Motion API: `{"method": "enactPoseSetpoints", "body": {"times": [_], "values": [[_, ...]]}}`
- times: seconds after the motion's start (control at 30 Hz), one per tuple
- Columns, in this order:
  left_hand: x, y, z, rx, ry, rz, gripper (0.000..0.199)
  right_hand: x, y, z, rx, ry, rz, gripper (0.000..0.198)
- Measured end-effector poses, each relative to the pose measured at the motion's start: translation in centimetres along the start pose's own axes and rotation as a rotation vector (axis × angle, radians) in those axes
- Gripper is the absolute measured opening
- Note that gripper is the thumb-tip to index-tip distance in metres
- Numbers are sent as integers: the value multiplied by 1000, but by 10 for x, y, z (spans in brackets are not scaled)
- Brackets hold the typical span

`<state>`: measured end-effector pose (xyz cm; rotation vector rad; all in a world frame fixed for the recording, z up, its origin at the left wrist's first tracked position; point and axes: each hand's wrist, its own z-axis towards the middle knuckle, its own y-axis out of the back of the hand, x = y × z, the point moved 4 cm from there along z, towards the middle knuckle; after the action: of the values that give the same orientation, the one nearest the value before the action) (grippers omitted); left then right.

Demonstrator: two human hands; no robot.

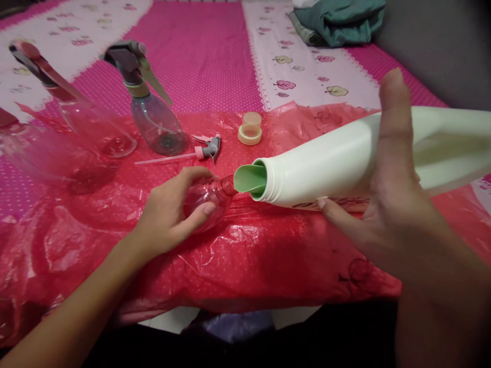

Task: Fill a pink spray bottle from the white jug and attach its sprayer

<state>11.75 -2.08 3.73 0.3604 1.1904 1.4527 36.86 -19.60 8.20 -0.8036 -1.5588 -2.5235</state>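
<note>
My left hand [172,209] is wrapped round a clear spray bottle [215,204] without its top, tilted with its neck to the right. In my right hand [391,189] is a large white detergent bottle [326,158], held nearly level with its mouth to the left. A green pouring spout [249,178] sticks out of that mouth and meets the small bottle's neck. Whether liquid is flowing I cannot see. Beyond my left hand lies a pink and grey spray trigger [209,148] with its thin tube. A translucent cap [251,129] stands behind the spout.
Several spray bottles stand at the left, among them a grey-topped bottle [157,120] and a pink-topped bottle [95,122]. Red plastic sheeting [276,266] covers the near part of the pink patterned cloth [199,56]. Folded green fabric [341,20] lies at the far right.
</note>
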Motion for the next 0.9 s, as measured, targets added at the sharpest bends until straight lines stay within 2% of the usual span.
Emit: {"method": "enactPoseSetpoints", "body": {"times": [0.3,0.57,0.77,0.9], "values": [[-1,1,1,-2,-20,4,34,3,3,-1,-1,42,-19,123],[-1,-1,1,0,-16,13,33,3,0,-2,-21,-17,-15,125],[-1,0,1,-1,-13,18,35,5,3,-2,9,-38,-14,115],[-1,0,1,0,-9,4,34,5,2,-2,-2,-39,-27,115]]}}
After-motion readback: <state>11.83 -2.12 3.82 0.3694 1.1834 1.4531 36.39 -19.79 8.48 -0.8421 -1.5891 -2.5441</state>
